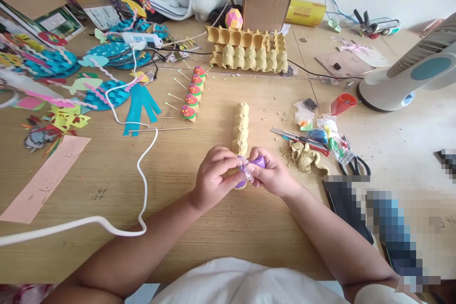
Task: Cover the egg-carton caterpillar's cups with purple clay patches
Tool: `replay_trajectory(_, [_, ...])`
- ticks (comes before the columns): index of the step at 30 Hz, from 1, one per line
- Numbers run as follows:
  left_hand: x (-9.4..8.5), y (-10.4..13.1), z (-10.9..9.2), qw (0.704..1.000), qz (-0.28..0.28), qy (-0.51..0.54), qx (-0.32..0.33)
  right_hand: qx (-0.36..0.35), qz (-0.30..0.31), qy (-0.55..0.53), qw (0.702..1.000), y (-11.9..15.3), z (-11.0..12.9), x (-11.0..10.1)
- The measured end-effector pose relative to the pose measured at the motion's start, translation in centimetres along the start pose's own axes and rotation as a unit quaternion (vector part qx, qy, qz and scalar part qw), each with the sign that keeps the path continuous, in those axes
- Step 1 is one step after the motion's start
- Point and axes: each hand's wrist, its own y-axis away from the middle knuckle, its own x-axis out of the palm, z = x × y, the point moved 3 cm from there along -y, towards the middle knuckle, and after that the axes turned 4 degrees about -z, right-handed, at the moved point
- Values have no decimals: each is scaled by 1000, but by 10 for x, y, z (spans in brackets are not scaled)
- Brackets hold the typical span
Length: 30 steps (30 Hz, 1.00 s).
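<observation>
My right hand (269, 172) is closed around a small bag of purple clay (259, 161). The fingertips of my left hand (217, 175) pinch the bag's clear plastic (245, 168) at its left end. Just under my hands, a beige egg-carton strip (241, 128) stretches away from me over the table, and purple covers its near end (241, 184). Farther back to the left stands a painted strip (192, 99) of red and green bumps with thin sticks poking out of its left side.
Beige egg trays (254, 58) lie at the back. To the right are a box cutter (290, 135), torn carton scraps (304, 156), small clay bags (318, 136), black-handled scissors (356, 166) and a white fan (395, 80). A white cable (143, 175) winds across the left side, near a pink paper strip (46, 178).
</observation>
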Motion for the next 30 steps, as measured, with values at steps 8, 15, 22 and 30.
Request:
replay_trajectory(8, [-2, 0, -1, 999, 9, -32, -7, 3, 13, 25, 1000, 1, 7, 8])
replay_trajectory(15, [-2, 1, 3, 999, -13, -30, 1, -43, -42, 26, 998, -2, 4, 2])
replay_trajectory(22, [-1, 7, 11, 995, -36, 30, -87, -85, -115, -19, 990, -6, 6, -5])
replay_trajectory(30, [1, 18, 37, 923, -197, 192, -269, -124, -201, -111, 965, -14, 14, -21])
